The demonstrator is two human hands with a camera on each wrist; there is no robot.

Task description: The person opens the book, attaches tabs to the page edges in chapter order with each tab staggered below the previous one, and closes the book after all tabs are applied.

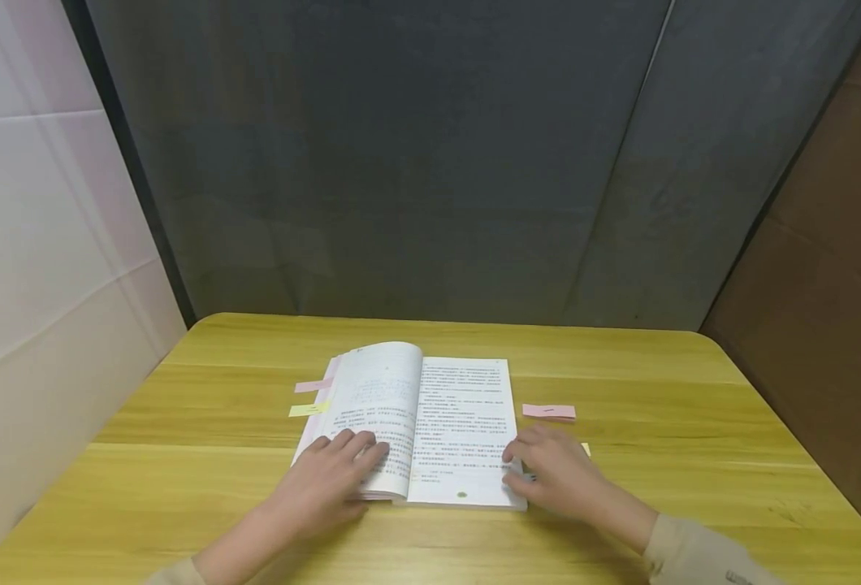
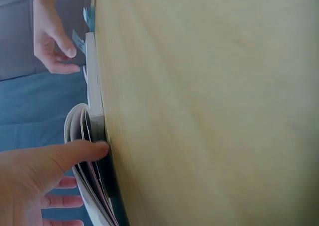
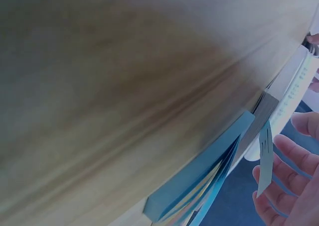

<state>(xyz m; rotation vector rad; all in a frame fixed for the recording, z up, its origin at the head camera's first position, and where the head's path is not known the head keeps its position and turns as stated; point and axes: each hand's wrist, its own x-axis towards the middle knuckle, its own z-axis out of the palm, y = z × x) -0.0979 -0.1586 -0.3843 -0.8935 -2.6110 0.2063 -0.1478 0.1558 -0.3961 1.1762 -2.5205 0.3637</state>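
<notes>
An open book (image 1: 467, 422) lies on the wooden table, its left pages bowed up near the spine. My left hand (image 1: 339, 467) rests on the lower left page with fingers spread; in the left wrist view its thumb (image 2: 87, 150) is at the book's bottom edge. My right hand (image 1: 555, 467) is at the right page's lower edge, fingers loosely bent. Beside those fingers in the right wrist view, a marked paper tab (image 3: 266, 159) sticks out from the book. Pink (image 1: 313, 385) and yellow (image 1: 309, 409) tabs project from the left pages.
A pink sticky-note pad (image 1: 549, 412) with a dark mark lies right of the book. A yellow piece (image 1: 586, 448) shows partly behind my right hand. In the right wrist view a bluish pad (image 3: 199, 169) lies near the book. Grey fabric (image 1: 401, 162) stands behind the table.
</notes>
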